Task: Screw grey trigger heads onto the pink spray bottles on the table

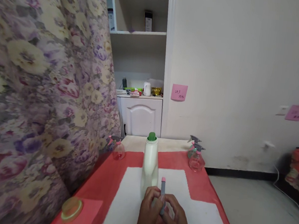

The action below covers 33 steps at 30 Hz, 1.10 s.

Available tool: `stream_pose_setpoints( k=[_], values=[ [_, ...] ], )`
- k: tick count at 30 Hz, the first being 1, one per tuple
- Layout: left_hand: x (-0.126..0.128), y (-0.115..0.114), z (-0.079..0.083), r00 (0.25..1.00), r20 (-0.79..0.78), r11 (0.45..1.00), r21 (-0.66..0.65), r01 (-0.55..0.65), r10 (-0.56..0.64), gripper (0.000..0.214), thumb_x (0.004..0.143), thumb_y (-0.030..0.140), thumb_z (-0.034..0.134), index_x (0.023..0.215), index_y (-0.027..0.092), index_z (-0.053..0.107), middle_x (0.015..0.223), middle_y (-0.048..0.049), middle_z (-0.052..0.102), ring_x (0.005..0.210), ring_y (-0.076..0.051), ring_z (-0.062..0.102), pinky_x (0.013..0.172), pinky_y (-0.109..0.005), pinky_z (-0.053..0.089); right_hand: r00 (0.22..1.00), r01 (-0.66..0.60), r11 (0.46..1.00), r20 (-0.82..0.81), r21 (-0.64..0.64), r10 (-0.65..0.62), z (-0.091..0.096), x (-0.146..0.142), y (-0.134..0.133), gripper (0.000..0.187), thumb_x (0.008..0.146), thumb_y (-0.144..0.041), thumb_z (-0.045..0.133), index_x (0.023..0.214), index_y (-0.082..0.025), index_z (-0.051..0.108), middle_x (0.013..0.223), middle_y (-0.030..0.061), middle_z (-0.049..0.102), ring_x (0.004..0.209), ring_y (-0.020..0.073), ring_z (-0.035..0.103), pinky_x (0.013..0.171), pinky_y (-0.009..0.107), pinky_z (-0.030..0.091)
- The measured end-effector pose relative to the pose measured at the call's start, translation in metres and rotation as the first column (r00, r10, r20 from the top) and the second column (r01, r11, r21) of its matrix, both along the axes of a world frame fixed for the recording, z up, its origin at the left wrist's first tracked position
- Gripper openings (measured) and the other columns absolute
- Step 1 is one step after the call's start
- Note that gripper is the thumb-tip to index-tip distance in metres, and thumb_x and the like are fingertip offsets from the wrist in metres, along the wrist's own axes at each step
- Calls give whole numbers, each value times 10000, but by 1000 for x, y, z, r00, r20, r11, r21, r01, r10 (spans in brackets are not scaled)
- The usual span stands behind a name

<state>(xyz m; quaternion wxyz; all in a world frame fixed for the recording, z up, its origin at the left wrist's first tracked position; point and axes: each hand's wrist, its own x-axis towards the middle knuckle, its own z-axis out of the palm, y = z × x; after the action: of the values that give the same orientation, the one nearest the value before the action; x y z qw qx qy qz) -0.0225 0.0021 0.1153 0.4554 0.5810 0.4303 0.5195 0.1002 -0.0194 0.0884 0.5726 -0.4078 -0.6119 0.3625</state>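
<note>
The left hand (150, 207) and right hand (176, 216) pinch the gray stick (163, 188); the upright bottle (150, 162) stands just beyond, nearer the left hand.

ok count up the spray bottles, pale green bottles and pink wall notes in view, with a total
Plastic spray bottles with dark trigger heads: 4, one of them held in both hands
Tall pale green plastic bottle: 1
Square pink paper notes: 2
Total: 7
</note>
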Motion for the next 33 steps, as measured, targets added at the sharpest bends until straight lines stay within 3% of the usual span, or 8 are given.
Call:
stream_pose_setpoints(
  k=[7,13,19,25,30,33],
  values=[
    [1,1,-5,998,-29,997,55,-49,50,267,791,458,616,690,217,555,814,-4,531,799,-208,558,765,-321,474,982,188,982,-4,-14,-188,-13,-9,5,208,877,-415,580,890,-216,643,878,43,708,869,228,677,790,294,534],
    [3,0,-4,998,-19,997,55,-57,58,273,799,465,608,703,222,527,800,12,512,765,-191,543,732,-301,466,999,17,999,31,51,-19,-10,-2,3,263,930,-418,491,1022,-223,642,1004,59,687,977,226,656,879,313,516],
    [2,0,-3,997,-30,997,22,-73,74,335,757,521,648,675,222,521,773,12,500,787,-207,546,741,-310,467,975,221,975,-19,-6,-221,-14,-11,8,221,841,-432,619,829,-213,598,828,26,653,823,218,645,756,299,526],
    [2,2,1,997,-44,998,10,-56,56,416,736,623,638,676,222,544,758,9,518,753,-201,550,707,-293,472,998,30,999,-48,40,-28,-5,-10,6,251,908,-427,518,948,-211,641,939,54,681,904,223,652,834,332,521],
    [1,7,-5,997,-45,998,22,-54,55,448,709,655,650,688,218,555,755,4,533,746,-207,560,702,-302,478,962,273,960,-5,66,-274,-12,-11,14,141,825,-340,621,769,-212,601,818,34,644,796,214,646,761,312,526],
    [-2,10,-10,998,-49,999,23,-30,32,411,739,618,649,709,216,569,760,6,543,740,-201,567,687,-294,478,989,149,983,-23,111,-147,-11,-7,15,174,858,-365,586,905,-211,651,916,57,665,874,223,659,823,327,533]
  ],
)
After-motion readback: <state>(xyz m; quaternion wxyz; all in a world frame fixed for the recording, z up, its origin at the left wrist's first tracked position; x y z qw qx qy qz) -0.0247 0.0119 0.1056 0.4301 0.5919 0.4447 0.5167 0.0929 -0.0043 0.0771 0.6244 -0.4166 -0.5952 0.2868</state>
